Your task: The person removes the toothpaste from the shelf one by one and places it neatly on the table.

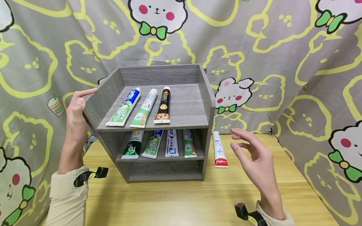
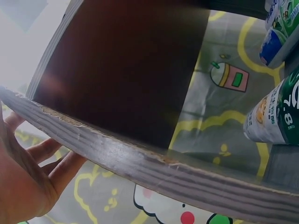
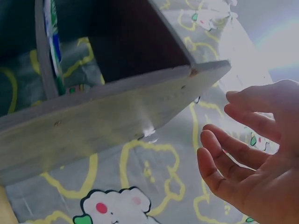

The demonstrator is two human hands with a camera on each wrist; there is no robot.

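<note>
A grey wood-grain shelf unit [image 1: 162, 169] stands on the table. My left hand [image 1: 77, 117] is at its upper left side, fingers reaching along the outside of the side panel [image 2: 117, 151] in the left wrist view. To the right of the unit my right hand [image 1: 255, 160] hovers with fingers loosely bent and nothing between them; the right wrist view also shows this hand [image 3: 252, 154] apart from the panel. A white-and-red Colgate toothpaste tube [image 1: 219, 150] lies on the table between that hand and the unit.
On the top board lie a blue-green toothpaste tube [image 1: 124, 108], a white-green tube [image 1: 144, 108] and a black tube [image 1: 163, 106]. Several more tubes, including a dark green one [image 1: 133, 146], lie on the middle board. A patterned curtain [image 1: 195, 40] hangs behind the wooden table [image 1: 158, 201].
</note>
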